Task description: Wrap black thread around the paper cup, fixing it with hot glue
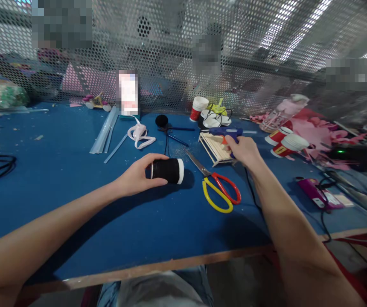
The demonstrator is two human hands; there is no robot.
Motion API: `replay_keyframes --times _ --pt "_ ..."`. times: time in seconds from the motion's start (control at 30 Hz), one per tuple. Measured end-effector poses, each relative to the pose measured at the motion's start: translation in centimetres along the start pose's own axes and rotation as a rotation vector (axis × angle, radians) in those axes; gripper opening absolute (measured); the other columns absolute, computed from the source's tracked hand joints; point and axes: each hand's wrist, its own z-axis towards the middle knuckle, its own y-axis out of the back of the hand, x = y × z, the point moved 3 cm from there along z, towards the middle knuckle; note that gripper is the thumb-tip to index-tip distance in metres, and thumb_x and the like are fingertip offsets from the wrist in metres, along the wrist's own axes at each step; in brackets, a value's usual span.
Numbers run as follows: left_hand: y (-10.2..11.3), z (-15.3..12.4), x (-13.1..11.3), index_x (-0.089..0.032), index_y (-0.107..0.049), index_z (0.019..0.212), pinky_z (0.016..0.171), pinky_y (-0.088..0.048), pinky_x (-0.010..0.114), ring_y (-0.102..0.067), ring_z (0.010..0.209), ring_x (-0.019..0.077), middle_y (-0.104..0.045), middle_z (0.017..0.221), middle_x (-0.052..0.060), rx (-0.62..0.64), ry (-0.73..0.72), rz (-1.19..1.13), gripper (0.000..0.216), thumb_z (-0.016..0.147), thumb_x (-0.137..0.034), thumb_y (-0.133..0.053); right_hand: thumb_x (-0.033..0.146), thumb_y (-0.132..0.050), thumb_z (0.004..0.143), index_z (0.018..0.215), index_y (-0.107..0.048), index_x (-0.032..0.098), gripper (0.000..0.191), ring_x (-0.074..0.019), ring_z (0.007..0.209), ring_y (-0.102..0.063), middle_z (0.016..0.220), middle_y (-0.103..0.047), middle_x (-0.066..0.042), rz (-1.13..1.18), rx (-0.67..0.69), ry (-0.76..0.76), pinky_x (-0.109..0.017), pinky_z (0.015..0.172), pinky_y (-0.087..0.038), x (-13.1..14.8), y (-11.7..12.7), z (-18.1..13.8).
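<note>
A: Black spool (pixel 168 170), lying on its side on the blue table (pixel 74 170), near the middle, white end cap facing right. Wound with dark thread or cord, can't tell which.

B: Held?

A: Yes. Left hand (pixel 137 175) wraps its left end, thumb along the near side, fingers curled over the top. Spool rests on the table surface under that grip.

B: Right hand?

A: Right hand (pixel 245 151) farther back and to the right, fingers closed around the handle of a blue glue gun (pixel 226 133). Nozzle points left. Its black cord trails toward the near table edge, alongside the right forearm.

B: Under the gun?

A: A small frame of wooden sticks (pixel 214 148), touching or just beside the hand; exact contact unclear.

B: Between the hands?

A: Scissors (pixel 217 187), red and yellow handles, blades pointing up-left toward the spool, lying apart from both hands.

B: Farther out?

A: Pink-white ribbon (pixel 140 134) behind the spool, clear glue sticks (pixel 105 134) to its left. Red-and-white paper cup (pixel 199 108) upright near the mesh screen (pixel 170 64); two more cups (pixel 286 143) lying on their sides to the right. Pink paper flowers (pixel 311 132) beyond those. Purple tool (pixel 316 192) near the right edge, cord attached.
</note>
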Motion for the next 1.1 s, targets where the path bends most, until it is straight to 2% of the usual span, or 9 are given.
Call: replay_keyframes --times 0.17,0.27,0.37,0.5,0.57,0.7,0.77,0.93,1.1 --pt "0.0 0.0 -0.2 -0.021 -0.045 0.119 0.087 -0.045 0.037 -0.055 0.101 0.0232 -0.054 0.118 0.008 0.006 0.007 -0.004 0.054 0.071 -0.037 -0.065 0.047 -0.040 0.081 0.077 -0.067 0.008 0.048 -0.0321 0.084 -0.061 0.083 -0.066 -0.021 -0.153 0.049 -0.037 -0.037 0.068 -0.043 -0.3 -1.4 0.6" --pt "0.0 -0.1 -0.3 -0.020 -0.045 0.119 0.088 -0.044 0.038 -0.055 0.101 0.0229 -0.054 0.117 0.008 0.003 -0.017 0.011 0.053 0.072 -0.036 -0.064 0.045 -0.045 0.079 0.087 -0.067 0.006 0.045 -0.0379 0.094 -0.055 0.096 -0.061 -0.025 -0.224 -0.081 -0.014 -0.043 0.070 -0.042 0.6 -0.7 -0.5" --pt "-0.1 -0.1 -0.4 -0.021 -0.045 0.118 0.090 -0.043 0.037 -0.053 0.104 0.0225 -0.053 0.117 0.008 -0.005 -0.080 0.042 0.053 0.071 -0.034 -0.066 0.042 -0.048 0.080 0.090 -0.066 0.009 0.040 -0.0330 0.095 -0.053 0.096 -0.060 -0.021 -0.114 -0.214 0.186 -0.041 0.074 -0.041 3.4 0.7 -3.0" --pt "-0.2 -0.3 -0.8 -0.020 -0.045 0.118 0.092 -0.041 0.036 -0.050 0.107 0.0227 -0.052 0.116 0.008 -0.009 -0.187 0.087 0.053 0.071 -0.031 -0.067 0.050 -0.040 0.084 0.084 -0.066 0.017 0.042 -0.0195 0.084 -0.056 0.088 -0.063 -0.008 0.391 0.243 0.626 -0.032 0.076 -0.043 8.6 0.5 -6.9" --pt "-0.3 -0.4 -1.1 -0.020 -0.042 0.121 0.093 -0.040 0.037 -0.048 0.110 0.0230 -0.051 0.118 0.009 0.004 -0.237 0.125 0.055 0.072 -0.029 -0.066 0.054 -0.036 0.084 0.081 -0.067 0.018 0.048 -0.0199 0.089 -0.055 0.087 -0.063 -0.007 0.525 0.439 0.690 -0.031 0.079 -0.041 10.3 -0.1 -8.2" --pt "-0.5 -0.7 -1.7 -0.021 -0.036 0.124 0.094 -0.038 0.039 -0.046 0.114 0.0249 -0.049 0.122 0.009 0.053 -0.255 0.244 0.060 0.072 -0.028 -0.066 0.062 -0.034 0.081 0.074 -0.067 0.020 0.054 -0.0190 0.079 -0.057 0.075 -0.065 -0.004 0.746 0.744 0.529 -0.031 0.072 -0.042 11.5 -2.3 -8.8" --pt "-0.5 -0.7 -1.8 -0.020 -0.037 0.120 0.092 -0.038 0.040 -0.047 0.112 0.0257 -0.050 0.120 0.009 0.050 -0.234 0.295 0.059 0.070 -0.030 -0.067 0.061 -0.039 0.080 0.077 -0.068 0.020 0.050 -0.0179 0.078 -0.058 0.077 -0.066 -0.003 0.876 0.805 0.448 -0.030 0.071 -0.042 11.5 -3.2 -8.8" --pt "-0.3 -0.7 -1.8 -0.018 -0.043 0.110 0.086 -0.042 0.039 -0.054 0.100 0.0247 -0.054 0.111 0.008 0.065 -0.155 0.291 0.054 0.067 -0.037 -0.069 0.043 -0.065 0.069 0.079 -0.065 0.018 0.027 -0.0151 0.080 -0.057 0.083 -0.065 -0.003 1.109 0.653 0.318 -0.030 0.077 -0.041 11.0 -4.0 -8.6" --pt "-0.4 -0.4 -1.2 -0.017 -0.044 0.117 0.081 -0.046 0.033 -0.056 0.094 0.0218 -0.056 0.110 0.008 0.111 -0.034 0.068 0.060 0.068 -0.044 -0.066 0.037 -0.066 0.069 0.075 -0.062 0.017 0.021 -0.0115 0.077 -0.055 0.080 -0.064 -0.002 1.260 0.574 0.270 -0.028 0.077 -0.041 10.5 -3.6 -8.2"
